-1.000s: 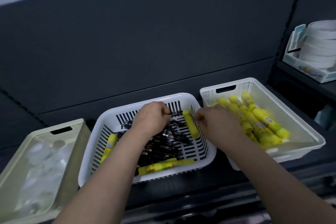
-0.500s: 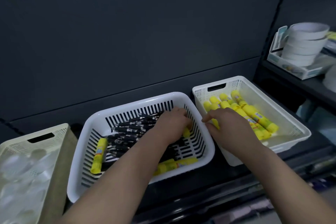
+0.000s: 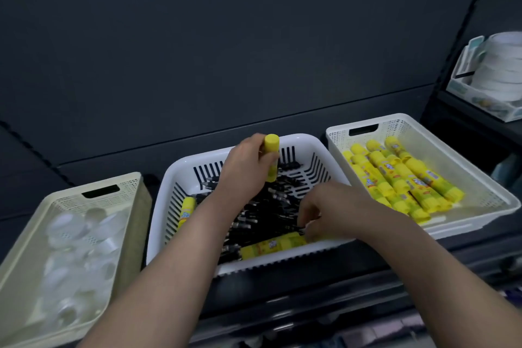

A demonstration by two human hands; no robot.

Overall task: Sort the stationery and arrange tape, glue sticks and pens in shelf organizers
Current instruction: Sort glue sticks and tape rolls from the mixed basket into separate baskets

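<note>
- Your left hand (image 3: 248, 171) grips a yellow glue stick (image 3: 272, 150) around its lower half. It holds the stick upright over the far part of the slotted white basket (image 3: 159, 215), with the cap end on top and the stick clear of what lies below.
- Your right hand (image 3: 337, 210) is down at the near right side of the same basket. Its fingers are curled onto the right end of a second glue stick (image 3: 268, 246), which lies flat along the near wall. You cannot tell whether they have hold of it or only touch it.
- A third glue stick (image 3: 185, 213) lies against the left wall of that basket.
- A heap of black pens (image 3: 262, 215) covers the basket floor between your two hands, lying at mixed angles.
- Just beside it on the right, a white mesh basket (image 3: 480, 178) holds a pile of glue sticks (image 3: 401, 178). They lie roughly parallel, slanting from far left to near right.
- On the left, a cream mesh basket (image 3: 70, 196) holds tape rolls (image 3: 73, 229), which look pale and blurred.
- The three baskets stand in a row on a dark shelf (image 3: 282, 291), in front of a dark back panel (image 3: 254, 51).
- On a higher shelf at the far right, a pale organizer tray (image 3: 463, 87) carries a stack of white tape (image 3: 501, 70).
</note>
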